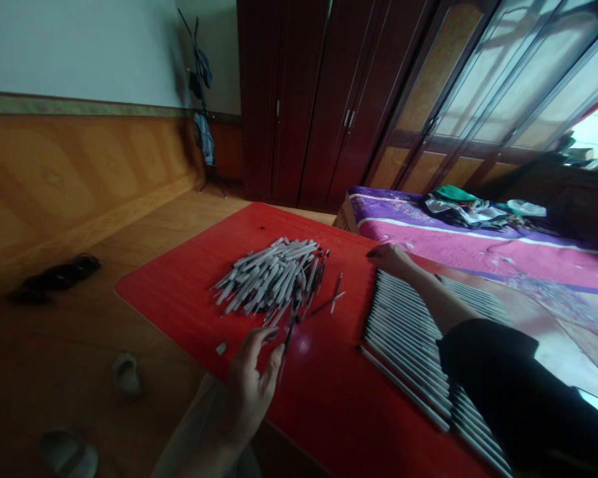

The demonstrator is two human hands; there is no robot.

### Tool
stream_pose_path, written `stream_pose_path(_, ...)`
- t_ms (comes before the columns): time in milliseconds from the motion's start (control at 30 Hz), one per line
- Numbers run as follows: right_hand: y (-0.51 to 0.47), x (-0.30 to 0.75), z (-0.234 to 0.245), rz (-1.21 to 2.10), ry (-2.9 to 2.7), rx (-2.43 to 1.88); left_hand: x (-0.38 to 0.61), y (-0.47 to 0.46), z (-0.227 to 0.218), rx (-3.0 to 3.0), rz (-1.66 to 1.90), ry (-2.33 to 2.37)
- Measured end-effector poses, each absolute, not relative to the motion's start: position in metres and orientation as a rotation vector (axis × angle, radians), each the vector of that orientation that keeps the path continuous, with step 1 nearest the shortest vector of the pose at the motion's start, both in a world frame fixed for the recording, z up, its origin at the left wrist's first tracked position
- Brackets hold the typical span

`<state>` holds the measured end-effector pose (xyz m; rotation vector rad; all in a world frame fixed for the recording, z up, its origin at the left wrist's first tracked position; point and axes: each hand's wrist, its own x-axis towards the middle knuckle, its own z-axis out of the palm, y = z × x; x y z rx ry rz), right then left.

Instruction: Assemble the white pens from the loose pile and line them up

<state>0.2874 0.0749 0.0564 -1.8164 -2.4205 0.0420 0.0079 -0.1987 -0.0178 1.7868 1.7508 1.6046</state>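
Observation:
My left hand (pixel 256 372) is held over the near edge of the red table (pixel 319 398), thumb and forefinger apart. Close to its thumb tip is a thin dark pen-like stick (pixel 290 335); whether they touch is unclear. Just beyond lies a loose heap of slim grey-white sticks (pixel 274 275) with black parts. My right hand (pixel 391 257) reaches across the table, fingers stretched to the left, at the far end of a row of grey sticks (pixel 403 338) laid side by side. My right forearm and black sleeve hide part of the row.
A few stray sticks (pixel 336 295) and a small white scrap (pixel 221 348) lie on the table. A bed (pixel 398 222) with clothes stands behind at right. Dark wardrobes (pixel 299 99) and a coat stand (pixel 202 99) are at the back. Shoes (pixel 54 279) and slippers (pixel 127 375) lie on the floor.

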Motion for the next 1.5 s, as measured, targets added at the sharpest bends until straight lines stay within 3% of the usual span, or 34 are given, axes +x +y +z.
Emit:
stream_pose_path(133,0.015,0.229,0.048,0.058,-2.792,-1.435,0.006,-0.2,-0.018,1.746,1.61,1.737)
stream_pose_path(267,-0.037,0.199,0.041,-0.127,-2.946,-1.283,0.005,-0.202,-0.016,1.758,1.593,1.707)
stream_pose_path(633,-0.086,0.167,0.024,-0.309,-2.915,-1.335,-0.004,-0.203,-0.014,1.819,1.455,1.846)
stream_pose_path(1033,-0.092,0.168,0.041,-0.455,-2.908,-1.206,-0.002,-0.19,-0.006,2.224,0.977,2.087)
stream_pose_path(1167,-0.097,0.168,0.045,-0.186,-2.58,-1.343,-0.012,-0.18,-0.005,2.162,1.092,2.158)
stream_pose_path(1300,-0.113,0.157,0.034,0.572,-1.973,-1.293,-0.017,-0.185,-0.008,2.032,1.248,2.215)
stream_pose_path(1400,-0.126,0.147,0.02,1.102,-1.632,-1.126,-0.016,-0.189,-0.012,2.052,1.146,2.204)
stream_pose_path(1500,-0.132,0.139,0.01,1.298,-1.481,-1.076,-0.013,-0.189,-0.013,2.112,0.96,2.209)
